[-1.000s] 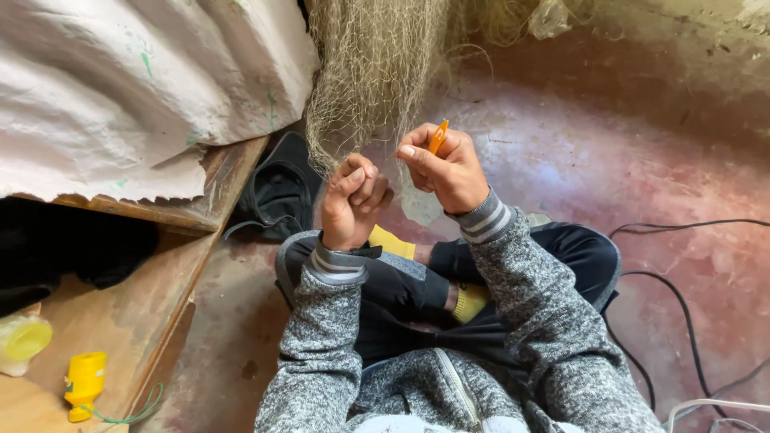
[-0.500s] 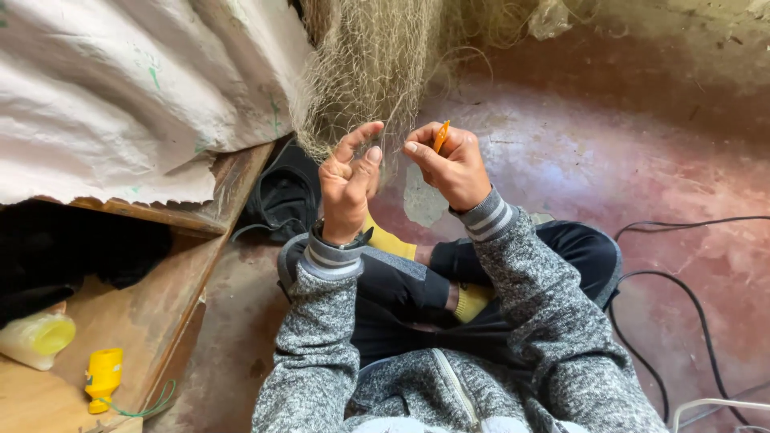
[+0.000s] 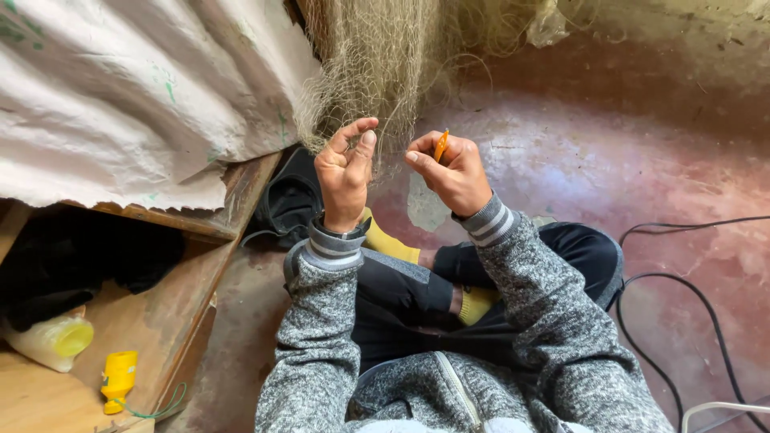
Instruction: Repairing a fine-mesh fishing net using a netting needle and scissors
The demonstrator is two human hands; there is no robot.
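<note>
Net: fine, pale straw-coloured fishing net [image 3: 377, 72] of thin knotted mesh, hanging in a soft bunched curtain straight ahead of me, its lower strands falling between and just above my two hands.
Left hand: my left hand [image 3: 345, 172] is raised just under the net, palm turned toward me, thumb and forefinger curled close with fine strands running by them; whether they actually pinch a strand I cannot tell.
Right hand: my right hand [image 3: 453, 172] is just right of the net's lower edge, fingers folded around a small slim orange plastic netting needle [image 3: 440, 145], whose pointed tip sticks up above my knuckles.
Sleeves: thick grey flecked knit, with ribbed striped cuffs, below the net.
Legs: crossed beneath the net, dark trousers and mustard-yellow socks [image 3: 393, 244].
Sheet: crumpled white woven plastic sheet [image 3: 136, 96], creased and wavy, left of the net.
Board: rough, worn wooden plank [image 3: 160, 305] below the sheet, down-left of the net.
Bottle: pale translucent plastic bottle with a yellow cap [image 3: 52, 341], lying on the board, well left of the net.
Spool: small yellow plastic spool [image 3: 119, 378] with green thread, near the bottle.
Floor: reddish, mottled, scuffed cement [image 3: 626, 160], right of the net.
Cables: thin black cables [image 3: 682, 281] curving over the floor, far right of the net.
</note>
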